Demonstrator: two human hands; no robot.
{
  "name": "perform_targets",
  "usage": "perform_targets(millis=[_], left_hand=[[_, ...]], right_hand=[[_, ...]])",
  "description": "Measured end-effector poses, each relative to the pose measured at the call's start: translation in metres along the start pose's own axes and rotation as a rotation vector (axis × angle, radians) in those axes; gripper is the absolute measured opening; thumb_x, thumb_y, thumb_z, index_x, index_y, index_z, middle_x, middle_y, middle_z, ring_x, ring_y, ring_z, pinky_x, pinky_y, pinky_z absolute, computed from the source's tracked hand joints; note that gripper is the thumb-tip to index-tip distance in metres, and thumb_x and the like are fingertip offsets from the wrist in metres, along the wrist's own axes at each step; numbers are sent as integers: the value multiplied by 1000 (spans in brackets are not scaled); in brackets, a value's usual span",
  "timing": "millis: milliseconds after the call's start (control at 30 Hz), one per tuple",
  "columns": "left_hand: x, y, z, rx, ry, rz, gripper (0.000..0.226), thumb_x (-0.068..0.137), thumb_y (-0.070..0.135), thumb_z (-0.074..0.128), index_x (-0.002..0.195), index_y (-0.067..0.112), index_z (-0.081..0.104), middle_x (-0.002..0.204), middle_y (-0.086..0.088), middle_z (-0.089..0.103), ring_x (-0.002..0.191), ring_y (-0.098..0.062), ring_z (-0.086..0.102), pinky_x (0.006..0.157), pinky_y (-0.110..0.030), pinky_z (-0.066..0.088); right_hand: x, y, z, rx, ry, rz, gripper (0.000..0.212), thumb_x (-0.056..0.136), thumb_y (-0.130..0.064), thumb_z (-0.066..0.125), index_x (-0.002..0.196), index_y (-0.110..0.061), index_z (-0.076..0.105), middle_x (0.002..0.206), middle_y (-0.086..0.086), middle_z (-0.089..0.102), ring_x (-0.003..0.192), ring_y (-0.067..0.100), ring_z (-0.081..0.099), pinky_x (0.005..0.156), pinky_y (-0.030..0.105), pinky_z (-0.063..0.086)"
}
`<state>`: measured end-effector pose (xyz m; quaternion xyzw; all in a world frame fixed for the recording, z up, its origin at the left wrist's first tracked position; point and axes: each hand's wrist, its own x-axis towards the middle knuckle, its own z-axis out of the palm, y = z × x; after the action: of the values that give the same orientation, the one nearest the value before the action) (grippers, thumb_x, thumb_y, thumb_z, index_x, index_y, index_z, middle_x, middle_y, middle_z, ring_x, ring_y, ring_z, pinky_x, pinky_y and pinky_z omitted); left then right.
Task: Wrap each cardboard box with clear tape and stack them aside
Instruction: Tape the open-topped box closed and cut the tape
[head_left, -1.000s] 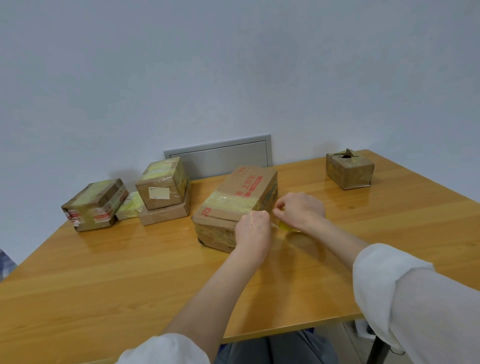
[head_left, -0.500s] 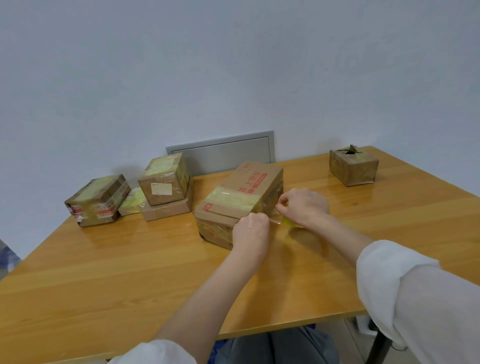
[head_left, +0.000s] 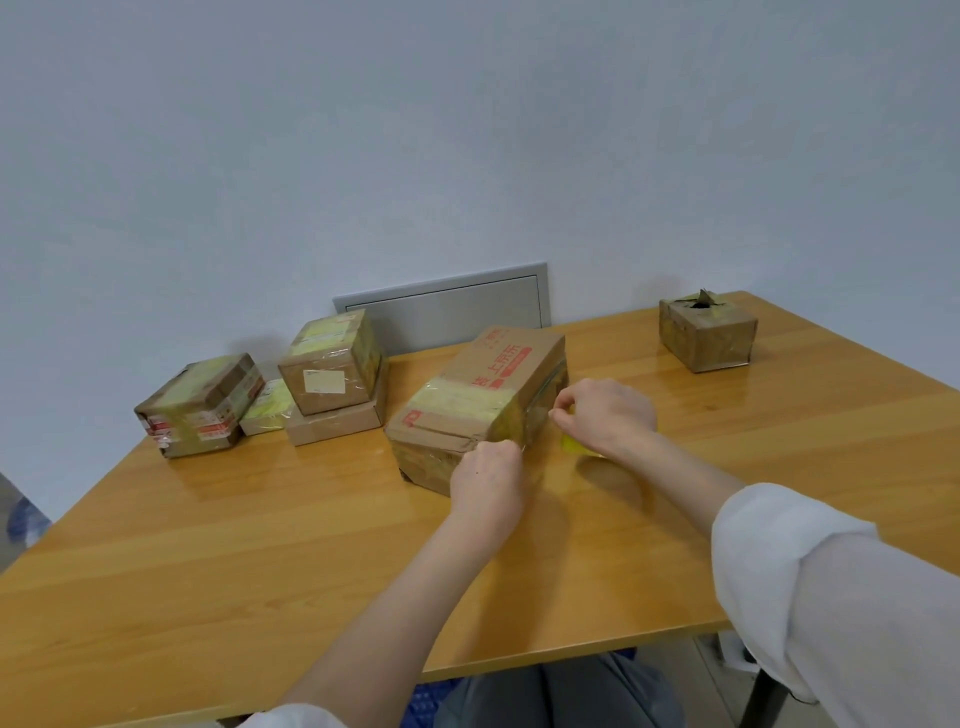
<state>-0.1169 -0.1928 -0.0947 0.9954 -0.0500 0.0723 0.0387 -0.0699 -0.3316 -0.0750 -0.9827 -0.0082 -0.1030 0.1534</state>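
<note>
On our wooden table (head_left: 208, 545) the cardboard box (head_left: 498, 374) sits mid-table; it looks stiff and probably light. Our left hand (head_left: 488, 478) curls at its near corner, grip unclear. Our right hand (head_left: 605, 415) pinches what seems to be clear tape (head_left: 575, 446) beside it. The box is best held by its edges.

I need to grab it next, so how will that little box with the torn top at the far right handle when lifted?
The small box looks squat and flat-based, so it probably won't tip or roll. Its glossy tape may feel slippery. The torn top could cave if pressed, so gripping the sides seems safer.
</note>
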Motion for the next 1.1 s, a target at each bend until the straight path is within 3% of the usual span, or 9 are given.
perform_targets(millis=[200, 300, 367, 500, 533, 633, 733, 933, 1100], left_hand=[[1, -2, 6, 68, -76, 44, 21, 91, -5, 42, 92, 6, 59, 88, -9, 61, 85, -28, 64, 65, -33, 51], [5, -2, -5, 95, -83, 86, 15, 96, 12, 49, 97, 6, 62, 85, -7, 59, 85, -27, 64, 65, -32, 50], [7, 0, -19, 46, 13, 94, 21, 97, 25, 49, 97, 8, 62, 89, -6, 61, 85, -25, 62, 69, -33, 52], [17, -1, -52, -262, 484, 150, 21, 97, 29, 50, 106, 18, 66, 101, 2, 65, 90, -15, 60, 74, -28, 51], [21, -1, -57, -325, 512, 156, 24, 96, 31, 53, 112, 19, 67, 106, 3, 66, 95, -14, 60, 78, -27, 50], [36, 1, -62, -424, 331, 135, 38, 89, 38, 63, 123, 21, 65, 120, 3, 66, 113, -16, 58, 92, -32, 49], [45, 5, -59, -537, 211, 82, 29, 84, 34, 70, 109, 20, 74, 110, 1, 71, 110, -15, 61, 90, -30, 48], [54, 18, -51, -707, 221, 10, 20, 84, 30, 71, 87, 11, 78, 85, -3, 72, 101, -13, 62, 76, -27, 45], [65, 29, -53, -743, 260, -22, 18, 85, 28, 70, 89, 13, 78, 84, -5, 73, 85, -21, 66, 76, -36, 54]], right_hand=[[1, 7, -4, 61, 16, 43, 26, 95, -42, 46, 103, -36, 70, 105, -2, 68, 98, 27, 61, 67, 28, 40], [4, 15, -6, 244, 94, 87, 25, 93, -46, 48, 99, -35, 69, 105, -4, 69, 96, 24, 61, 70, 30, 48], [5, 15, -5, 350, 152, 81, 24, 92, -48, 49, 98, -35, 69, 106, -6, 70, 98, 21, 62, 73, 33, 52], [3, 10, -11, 419, 231, 27, 22, 92, -47, 52, 92, -35, 70, 97, -8, 71, 94, 19, 63, 71, 34, 53], [3, 8, -12, 426, 240, 15, 21, 92, -47, 52, 90, -35, 69, 93, -8, 70, 91, 19, 62, 68, 33, 51], [-1, 4, -16, 421, 259, -34, 21, 93, -46, 52, 86, -35, 68, 85, -8, 68, 84, 20, 61, 60, 29, 41], [-6, 2, -18, 410, 256, -75, 22, 94, -45, 50, 87, -35, 68, 87, -6, 68, 84, 20, 60, 59, 30, 37], [-8, 10, -21, 432, 186, -73, 24, 97, -50, 43, 85, -35, 57, 82, -6, 62, 82, 21, 57, 59, 32, 33], [-5, 8, -25, 654, 62, 26, 36, 85, -47, 66, 111, -23, 58, 110, -5, 59, 109, 18, 54, 77, 28, 37]])
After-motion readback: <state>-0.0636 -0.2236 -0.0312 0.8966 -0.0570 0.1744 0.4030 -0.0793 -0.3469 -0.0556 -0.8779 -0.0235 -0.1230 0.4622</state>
